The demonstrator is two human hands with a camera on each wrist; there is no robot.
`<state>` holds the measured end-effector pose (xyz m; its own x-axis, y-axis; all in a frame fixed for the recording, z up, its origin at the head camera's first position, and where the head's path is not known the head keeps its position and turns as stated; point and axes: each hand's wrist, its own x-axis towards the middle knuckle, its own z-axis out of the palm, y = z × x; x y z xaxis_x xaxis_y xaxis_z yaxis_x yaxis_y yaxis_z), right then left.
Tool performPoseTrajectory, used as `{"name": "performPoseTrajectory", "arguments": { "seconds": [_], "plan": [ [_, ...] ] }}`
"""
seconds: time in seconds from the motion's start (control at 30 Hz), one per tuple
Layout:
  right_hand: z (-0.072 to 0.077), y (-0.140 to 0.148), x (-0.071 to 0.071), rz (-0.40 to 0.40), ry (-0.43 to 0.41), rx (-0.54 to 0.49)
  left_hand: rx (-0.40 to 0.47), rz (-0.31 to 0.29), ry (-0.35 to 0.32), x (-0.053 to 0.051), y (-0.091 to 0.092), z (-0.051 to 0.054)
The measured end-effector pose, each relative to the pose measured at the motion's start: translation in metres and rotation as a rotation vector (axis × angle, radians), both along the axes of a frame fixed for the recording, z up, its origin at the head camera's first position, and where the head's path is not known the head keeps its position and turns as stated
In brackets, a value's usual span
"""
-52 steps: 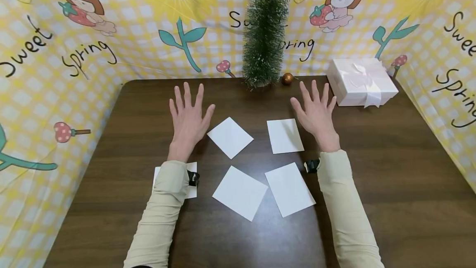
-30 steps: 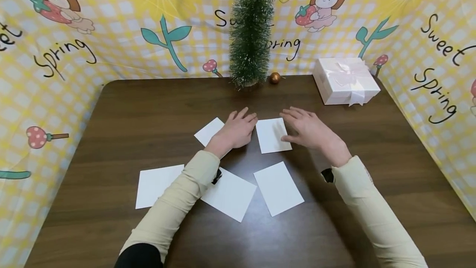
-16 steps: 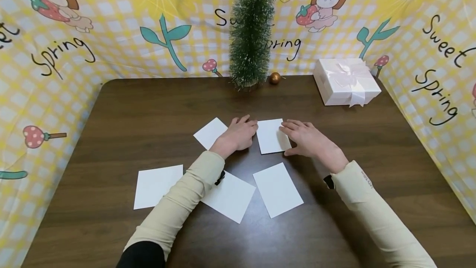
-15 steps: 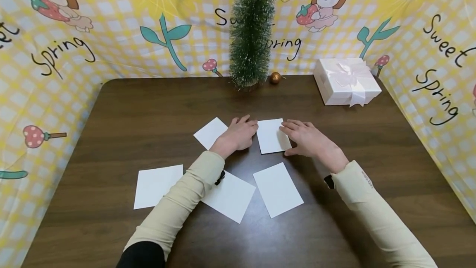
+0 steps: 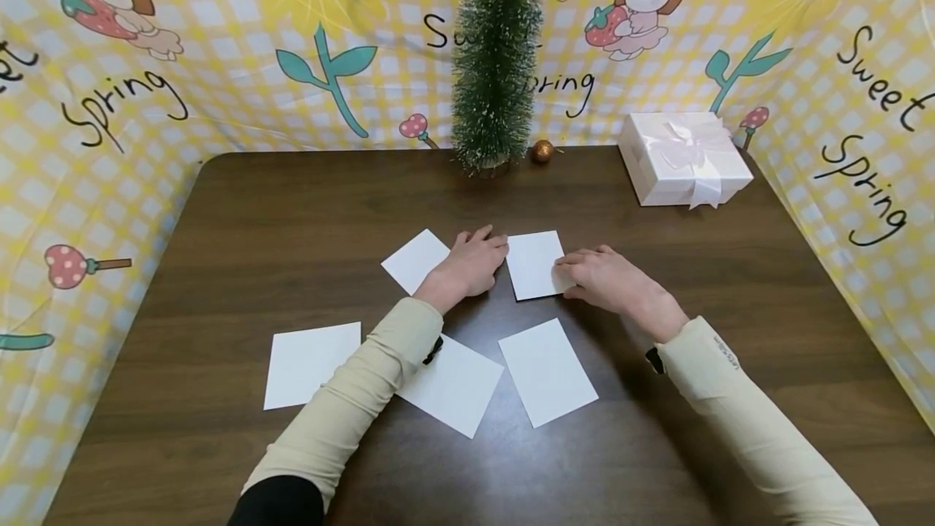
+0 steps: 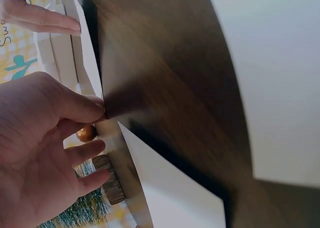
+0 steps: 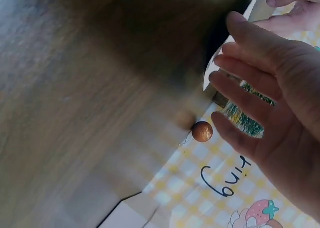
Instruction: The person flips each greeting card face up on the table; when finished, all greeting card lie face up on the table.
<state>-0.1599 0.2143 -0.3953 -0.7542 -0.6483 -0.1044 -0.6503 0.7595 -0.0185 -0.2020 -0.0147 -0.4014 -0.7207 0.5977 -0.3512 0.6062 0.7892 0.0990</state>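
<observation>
The hands work together on one sheet. The left hand (image 5: pixel 467 266) pinches its left corner between thumb and finger, while the right hand (image 5: pixel 609 278) holds its right edge, thumb and fingers drawn close about it. Between them is the thin, square white paper card (image 5: pixel 532 265), about midway between the left and right edges of the dark brown wood-grain tabletop (image 5: pixel 241 209) and toward its far edge. The wrist views show dark shadow along the card, so it seems slightly raised; whether any part touches the wood cannot be told.

As far as can be judged, the work is at an early stage: this card has been taken hold of but not carried off, and no fold shows in it. Placing it and letting go appear to be left. Four other white sheets lie flat and ungripped: a diamond-turned white card (image 5: pixel 415 260) partly behind the left hand, a rectangular white card (image 5: pixel 303 364) toward the left edge, a slanted white card (image 5: pixel 460 392) partly covered by the left forearm, and a tilted rectangular white card (image 5: pixel 548 373) nearer the person. Handling any of those looks undone.
</observation>
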Motion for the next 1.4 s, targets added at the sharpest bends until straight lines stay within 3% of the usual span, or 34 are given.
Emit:
{"name": "performPoseTrajectory", "arguments": {
  "seconds": [0.2, 0.43, 0.57, 0.67, 0.73, 0.8, 0.97, 1.07, 1.23, 1.4],
  "plan": [
    [0.007, 0.011, 0.002, 0.109, 0.121, -0.081, 0.045, -0.020, 0.017, -0.002, -0.003, 0.002],
    [0.018, 0.014, -0.001, 0.108, 0.325, -0.108, 0.201, -0.015, 0.054, -0.002, -0.005, -0.005],
    [0.022, 0.008, -0.006, 0.107, 0.403, -0.150, 0.316, 0.006, 0.144, 0.000, -0.005, -0.009],
    [0.024, 0.005, -0.009, 0.094, 0.407, -0.201, 0.423, -0.005, 0.233, 0.001, -0.007, -0.011],
    [0.026, 0.004, -0.010, 0.063, 0.374, -0.262, 0.481, -0.006, 0.270, 0.002, -0.008, -0.010],
    [0.027, 0.002, -0.011, 0.008, 0.320, -0.348, 0.533, 0.016, 0.263, 0.002, -0.010, -0.009],
    [0.024, 0.003, -0.011, -0.174, 0.109, -0.605, 0.661, 0.144, 0.104, 0.005, -0.012, -0.004],
    [0.019, 0.005, -0.011, -0.233, -0.020, -0.722, 0.755, 0.200, 0.007, 0.007, -0.012, -0.002],
    [0.013, 0.006, -0.013, -0.261, -0.159, -0.833, 0.924, 0.218, -0.139, 0.011, -0.010, 0.001],
    [0.016, 0.010, -0.015, -0.207, -0.183, -0.852, 1.003, 0.213, -0.210, 0.012, -0.009, 0.005]
  ]
}}
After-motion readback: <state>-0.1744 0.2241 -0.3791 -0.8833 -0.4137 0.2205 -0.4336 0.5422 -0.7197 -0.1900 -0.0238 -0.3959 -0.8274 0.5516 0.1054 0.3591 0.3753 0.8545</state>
